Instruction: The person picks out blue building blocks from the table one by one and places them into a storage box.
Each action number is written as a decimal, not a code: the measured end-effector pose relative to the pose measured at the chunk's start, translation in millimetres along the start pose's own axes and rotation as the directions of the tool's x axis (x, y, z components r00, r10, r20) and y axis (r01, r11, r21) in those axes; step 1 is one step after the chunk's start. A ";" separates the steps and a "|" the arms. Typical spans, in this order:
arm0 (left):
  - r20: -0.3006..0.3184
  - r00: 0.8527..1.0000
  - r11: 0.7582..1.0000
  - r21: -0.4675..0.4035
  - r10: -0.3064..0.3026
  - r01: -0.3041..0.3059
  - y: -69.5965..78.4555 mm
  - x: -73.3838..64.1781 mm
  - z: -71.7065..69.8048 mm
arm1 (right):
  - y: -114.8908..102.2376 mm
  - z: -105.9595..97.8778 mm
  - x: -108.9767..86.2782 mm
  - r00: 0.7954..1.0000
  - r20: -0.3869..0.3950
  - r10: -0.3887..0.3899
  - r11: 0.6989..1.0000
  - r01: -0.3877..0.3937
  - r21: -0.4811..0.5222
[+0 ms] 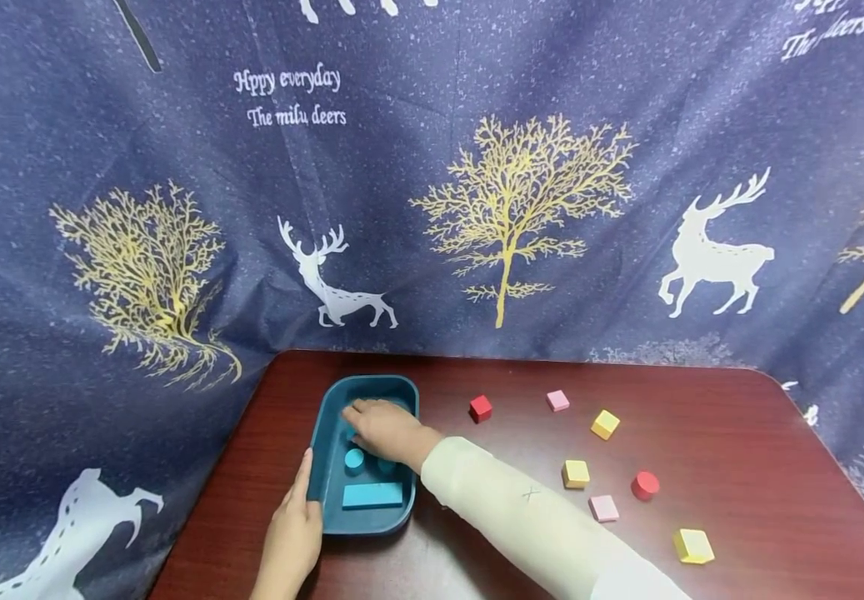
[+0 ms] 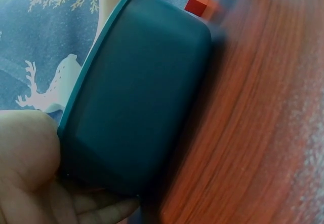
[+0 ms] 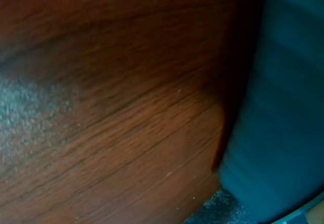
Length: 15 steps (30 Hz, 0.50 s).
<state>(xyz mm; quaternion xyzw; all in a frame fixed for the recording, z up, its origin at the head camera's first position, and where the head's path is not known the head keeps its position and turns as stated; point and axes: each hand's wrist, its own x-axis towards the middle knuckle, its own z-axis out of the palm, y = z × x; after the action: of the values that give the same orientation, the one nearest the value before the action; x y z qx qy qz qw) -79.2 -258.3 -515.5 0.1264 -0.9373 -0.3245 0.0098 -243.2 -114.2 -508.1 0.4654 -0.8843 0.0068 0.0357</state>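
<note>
A dark teal plastic bin (image 1: 317,467) sits on the table's left part, with blue blocks inside. Among them are a cylinder (image 1: 354,461) and a long rectangular block (image 1: 372,496). My left hand (image 1: 292,533) holds the bin at its near left side; the left wrist view shows the palm and fingers (image 2: 109,211) against the bin's outer wall (image 2: 136,92). Reaching over the right rim, my right hand (image 1: 385,427) is inside the bin, fingers pointing down by a partly hidden blue block (image 1: 350,433). Whether it pinches anything is hidden. The right wrist view has only the bin's outside (image 3: 283,107) and table.
Right of the bin, loose blocks lie scattered: a red cube (image 1: 481,408), a red cylinder (image 1: 645,485), pink blocks (image 1: 557,401), and several yellow cubes (image 1: 606,424). A patterned blue cloth (image 1: 432,167) hangs behind the reddish-brown table (image 1: 761,467).
</note>
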 end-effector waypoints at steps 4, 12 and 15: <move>-0.014 1.000 1.000 0.001 0.007 -0.007 -0.5 -0.2 -0.5 | 0.9 1.2 -0.2 0.999 -0.025 -0.038 0.999 0.038 -0.010; -0.020 1.000 1.000 0.000 0.010 -0.010 -1.4 0.0 0.5 | 0.1 1.0 -1.0 0.999 0.003 -0.041 0.999 0.041 -0.011; -0.015 1.000 1.000 -0.010 0.007 -0.007 -1.1 0.1 -0.3 | -0.5 -2.2 -1.3 0.999 0.020 -0.045 0.999 0.046 -0.007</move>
<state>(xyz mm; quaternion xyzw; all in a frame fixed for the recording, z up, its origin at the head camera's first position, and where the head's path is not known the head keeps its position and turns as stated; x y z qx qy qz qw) -79.0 -259.4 -516.0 0.1254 -0.9361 -0.3282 0.0187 -241.9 -113.4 -506.0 0.4853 -0.8739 -0.0019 0.0286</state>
